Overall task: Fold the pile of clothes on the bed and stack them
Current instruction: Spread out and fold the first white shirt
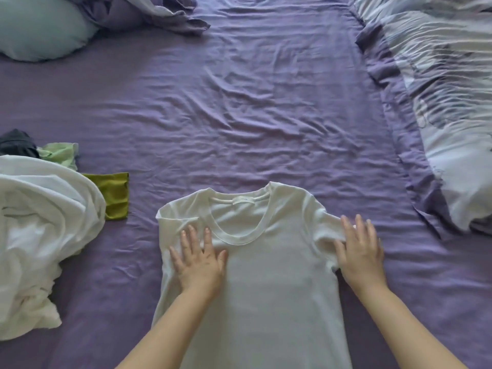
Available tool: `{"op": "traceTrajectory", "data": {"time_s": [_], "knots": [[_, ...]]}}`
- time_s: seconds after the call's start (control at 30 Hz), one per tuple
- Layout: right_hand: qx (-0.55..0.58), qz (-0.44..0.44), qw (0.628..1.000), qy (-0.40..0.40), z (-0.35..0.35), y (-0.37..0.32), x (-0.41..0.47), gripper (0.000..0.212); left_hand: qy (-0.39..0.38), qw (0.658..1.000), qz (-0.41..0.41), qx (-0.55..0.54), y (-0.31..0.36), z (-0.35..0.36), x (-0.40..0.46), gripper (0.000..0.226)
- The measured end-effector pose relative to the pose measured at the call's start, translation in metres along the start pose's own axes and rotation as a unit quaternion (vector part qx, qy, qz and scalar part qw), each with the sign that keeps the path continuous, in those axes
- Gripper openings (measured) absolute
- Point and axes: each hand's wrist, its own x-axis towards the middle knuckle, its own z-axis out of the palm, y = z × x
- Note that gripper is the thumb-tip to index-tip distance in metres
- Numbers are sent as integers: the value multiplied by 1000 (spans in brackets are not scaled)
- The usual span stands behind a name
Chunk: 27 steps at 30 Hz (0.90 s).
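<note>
— Purple sheets cover the bed (239, 102), creased all over. What lies on it?

— From the head view, a white T-shirt (266, 275) is spread flat at the near middle, neck opening toward the far side, front face up. Its left sleeve is folded in over the chest; the right sleeve sticks out sideways.

— And the hands?

— The left hand (198, 258) lies flat on the shirt just beside the collar, fingers straight and spread, pressing the folded-in sleeve. The right hand (359, 249) is also wide and flat, fingers straight, resting on the right sleeve with its outer fingers reaching over the sheet. Neither hand grips anything.

— Where is the rest of the laundry?

— At the left edge, well apart from the shirt. A big crumpled white garment (40, 227) takes up most of the pile; an olive-green piece (114, 195) pokes out from under it, a pale green piece (60, 153) sits behind, and a dark grey one (16, 142) is at the far end.

— Anything else?

— A pale blue pillow (40, 27) at the far left corner, a bunched purple cover (138, 12) next to it, and a patterned duvet (447, 102) along the right side.
</note>
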Motion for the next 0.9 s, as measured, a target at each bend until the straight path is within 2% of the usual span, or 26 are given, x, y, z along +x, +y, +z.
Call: {"op": "traceTrajectory", "data": {"time_s": [0.07, 0.17, 0.2, 0.27, 0.3, 0.37, 0.4, 0.47, 0.53, 0.6, 0.67, 0.73, 0.83, 0.9], "knots": [[61, 49, 995, -57, -7, 11, 10, 71, 32, 999, 20, -6, 27, -6, -7, 66], [65, 73, 991, -97, -7, 17, 18, 80, 45, 982, 174, -51, 81, -10, -19, 59], [53, 77, 990, -106, -7, 18, 21, 73, 42, 971, 223, -72, 100, -12, -23, 55], [58, 71, 991, -94, -6, 19, 23, 42, 24, 945, 283, -161, 133, -17, -29, 46], [80, 66, 992, -76, -6, 20, 23, 28, 13, 930, 279, -239, 148, -20, -31, 42], [155, 66, 985, -47, -9, 26, 22, 20, -38, 886, 208, -413, 174, -31, -34, 35], [194, 75, 977, -40, -12, 28, 21, 21, -90, 849, 159, -496, 183, -39, -33, 34], [258, 110, 959, -36, -15, 30, 21, 26, -211, 748, 90, -623, 198, -55, -32, 28], [331, 175, 927, -27, -15, 29, 21, 34, -270, 699, 53, -660, 203, -69, -27, 28], [415, 243, 876, -29, -18, 23, 19, 44, -301, 679, 27, -669, 200, -78, -24, 31], [454, 251, 854, -46, -20, 12, 12, 46, -310, 665, 9, -679, 194, -81, -20, 35], [467, 190, 861, -64, -22, -5, 4, 51, -300, 660, -3, -689, 187, -82, -16, 42], [472, 63, 866, -155, -19, -34, -9, 61, -252, 647, -67, -716, 171, -78, -16, 48], [471, 64, 862, -173, -15, -45, -15, 50, -199, 654, -100, -723, 159, -70, -18, 49]]}}
